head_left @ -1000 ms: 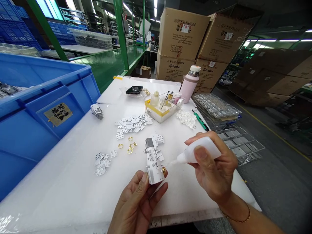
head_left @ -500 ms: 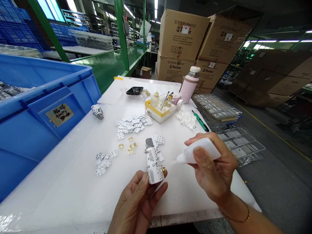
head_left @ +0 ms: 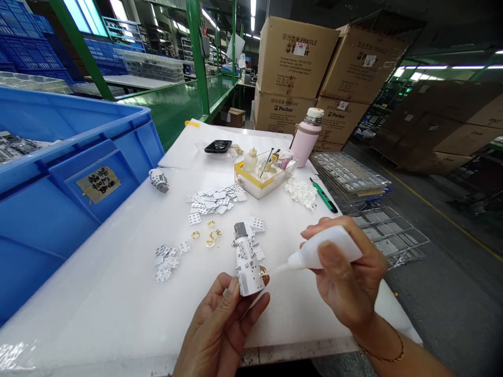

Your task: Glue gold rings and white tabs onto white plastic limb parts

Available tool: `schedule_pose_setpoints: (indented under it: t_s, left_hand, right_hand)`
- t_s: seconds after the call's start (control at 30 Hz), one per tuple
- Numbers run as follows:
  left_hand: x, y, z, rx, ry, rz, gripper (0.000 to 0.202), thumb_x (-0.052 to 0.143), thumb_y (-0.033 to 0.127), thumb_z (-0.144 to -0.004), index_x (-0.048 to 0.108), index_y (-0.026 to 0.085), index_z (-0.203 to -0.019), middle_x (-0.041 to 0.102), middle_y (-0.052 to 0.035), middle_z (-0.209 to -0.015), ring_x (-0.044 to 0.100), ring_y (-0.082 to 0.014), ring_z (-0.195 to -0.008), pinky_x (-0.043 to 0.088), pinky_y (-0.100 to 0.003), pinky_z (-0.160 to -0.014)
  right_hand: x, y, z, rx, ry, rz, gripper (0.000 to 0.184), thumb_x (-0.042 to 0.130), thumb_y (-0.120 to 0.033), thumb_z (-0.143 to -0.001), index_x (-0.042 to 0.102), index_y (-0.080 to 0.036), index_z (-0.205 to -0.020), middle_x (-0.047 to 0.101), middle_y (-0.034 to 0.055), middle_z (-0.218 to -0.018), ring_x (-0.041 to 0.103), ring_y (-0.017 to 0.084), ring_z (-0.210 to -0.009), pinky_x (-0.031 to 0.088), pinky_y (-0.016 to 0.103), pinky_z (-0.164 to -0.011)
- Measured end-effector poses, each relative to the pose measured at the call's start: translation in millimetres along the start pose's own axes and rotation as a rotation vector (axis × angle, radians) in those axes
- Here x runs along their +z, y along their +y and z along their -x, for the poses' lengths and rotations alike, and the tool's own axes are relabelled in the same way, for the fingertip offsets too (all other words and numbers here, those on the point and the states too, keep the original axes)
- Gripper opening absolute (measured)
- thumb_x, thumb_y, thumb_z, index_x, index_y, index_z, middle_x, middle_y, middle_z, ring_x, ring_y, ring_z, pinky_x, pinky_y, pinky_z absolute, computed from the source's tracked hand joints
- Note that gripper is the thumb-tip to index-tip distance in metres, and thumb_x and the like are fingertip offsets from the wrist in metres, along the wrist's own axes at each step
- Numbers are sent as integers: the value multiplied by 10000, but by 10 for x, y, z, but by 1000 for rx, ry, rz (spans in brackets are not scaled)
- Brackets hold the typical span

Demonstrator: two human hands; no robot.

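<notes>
Between the thumb and fingers of my left hand [head_left: 222, 319] is a white model part [head_left: 248, 269] with a grey end and small raised details. A gold ring [head_left: 263, 275] sits on its right side, near my fingertips. My right hand [head_left: 346, 277] is closed around a white squeeze bottle [head_left: 330, 247], tilted so its thin clear nozzle points left at the gold ring. Whether the tip touches the ring I cannot tell. Behind the model part lie white perforated plates [head_left: 257, 224]. Several loose gold rings [head_left: 210, 243] lie to its left.
A large blue crate [head_left: 129, 141] borders the table's left side. Piles of white plates [head_left: 216, 200], a second model part [head_left: 159, 180], a yellow-edged tray [head_left: 259, 187], crumpled tissue [head_left: 301, 192], a green cutter [head_left: 324, 196] and a pink flask [head_left: 306, 137] are on the table.
The squeeze bottle in my right hand has shifted slightly right and tilted more steeply, its nozzle now at the gold ring. My left hand and the model part are almost still.
</notes>
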State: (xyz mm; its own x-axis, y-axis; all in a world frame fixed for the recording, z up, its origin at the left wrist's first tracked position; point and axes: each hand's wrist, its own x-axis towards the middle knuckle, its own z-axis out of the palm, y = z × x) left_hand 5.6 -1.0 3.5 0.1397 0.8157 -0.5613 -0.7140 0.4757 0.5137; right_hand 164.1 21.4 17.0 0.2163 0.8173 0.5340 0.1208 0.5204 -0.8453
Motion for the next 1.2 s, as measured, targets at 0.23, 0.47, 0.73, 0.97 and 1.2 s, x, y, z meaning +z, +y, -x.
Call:
schedule_pose_setpoints:
  t_s: [0.23,0.47,0.73,0.97,1.2]
  left_hand:
    - [-1,-9,9,8,13,-14,49,684,181,-829,691,133,-837,744,-116,-1025,690,-209,-937,558,-421,-919]
    - [-3,-8,0,10,16,-5,45,700,176,-814,686,137,-832,745,-107,-1006,689,-208,-924,554,-433,-924]
    - [22,0,18,8,1,-30,79,685,209,-833,676,135,-861,735,-114,-1031,676,-216,-962,523,-448,-970]
    - [-4,33,37,-2,24,-24,86,679,179,-830,669,130,-899,737,-151,-1062,690,-249,-1002,517,-448,-982]
    - [-178,99,108,-64,25,-4,143,756,161,-749,688,154,-874,755,-140,-1015,698,-265,-999,562,-374,-893]
  right_hand:
    - [14,-13,-9,29,-36,0,113,593,-311,-902,652,-216,-915,546,12,-742,425,115,-530,292,246,-422]
    - [17,-27,-17,-9,-48,24,117,587,-310,-906,648,-211,-927,560,10,-726,423,108,-505,294,254,-424]
    - [17,-32,10,-14,-45,19,105,606,-301,-893,657,-215,-924,566,9,-735,440,108,-520,300,249,-425]
    - [-86,-30,-189,210,170,-255,202,645,-398,-862,685,-204,-822,473,-38,-567,420,75,-455,373,174,-393]
    - [-734,442,-368,425,-86,153,313,677,-433,-814,663,-184,-1003,692,80,-930,647,213,-913,525,334,-782]
